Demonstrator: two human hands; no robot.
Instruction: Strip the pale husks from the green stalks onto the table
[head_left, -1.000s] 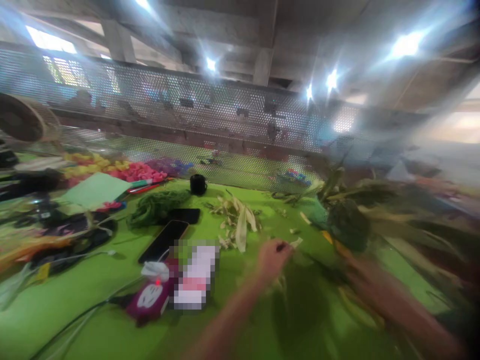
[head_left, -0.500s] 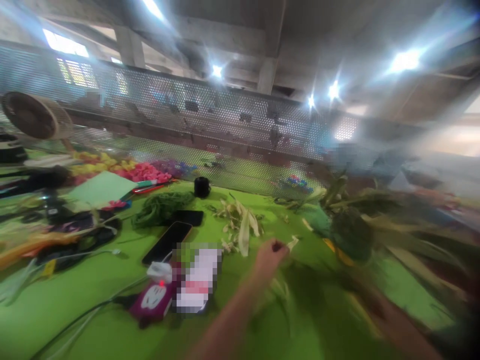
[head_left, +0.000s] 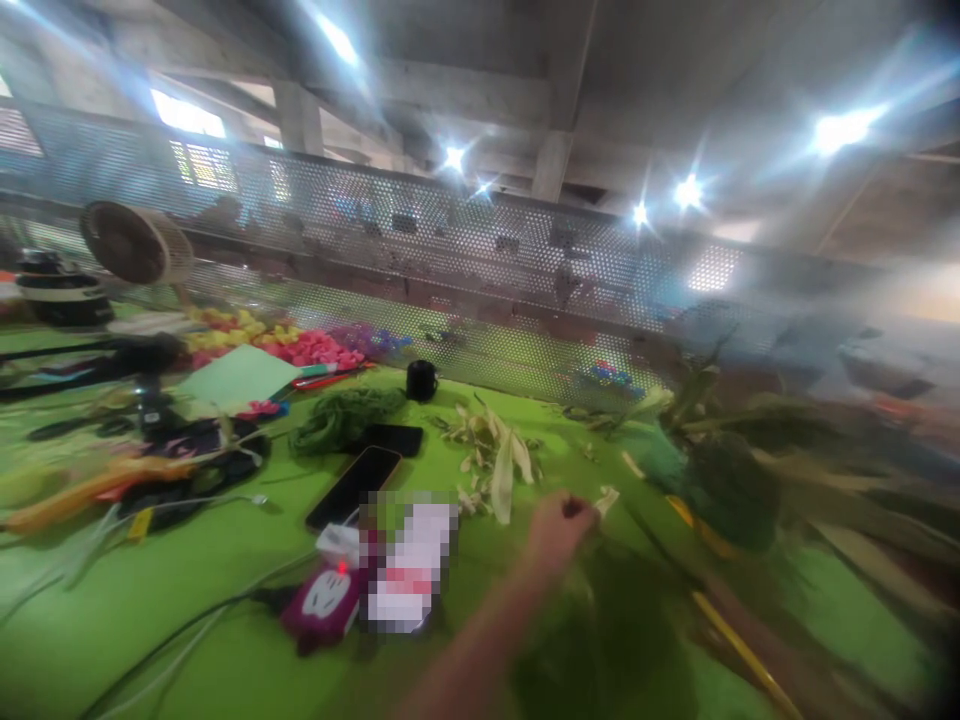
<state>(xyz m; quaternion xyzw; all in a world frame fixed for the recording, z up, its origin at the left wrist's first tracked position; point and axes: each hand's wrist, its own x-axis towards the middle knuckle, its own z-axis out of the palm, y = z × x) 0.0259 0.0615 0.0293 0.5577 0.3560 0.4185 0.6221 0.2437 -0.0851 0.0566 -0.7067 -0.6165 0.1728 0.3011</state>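
My left hand (head_left: 559,528) is above the green tabletop (head_left: 247,640), its fingers curled closed. A pale strip of dry leaf (head_left: 607,500) sticks out beyond its fingertips and appears pinched there. Just left of that hand lies a small heap of pale dry leaf pieces (head_left: 506,470). My right hand (head_left: 724,595) is in shadow at the lower right and badly smeared, so its fingers do not show. Beside it are a yellow stick-like thing (head_left: 742,650) and a dark green rounded bundle (head_left: 735,490) with long leaves (head_left: 810,430).
Two dark phones (head_left: 352,487) and a lit phone with a blurred screen (head_left: 411,570) lie near a purple power socket (head_left: 322,605) with cables. Behind are green yarn (head_left: 341,415), a black cup (head_left: 421,380), pink flowers (head_left: 322,348) and a fan (head_left: 135,245). A perforated metal screen (head_left: 480,260) borders the back.
The whole view has shifted, so everything sits a little farther right and lower. My left hand keeps its place beside the leaf heap. The right forearm has moved slightly and is still blurred.
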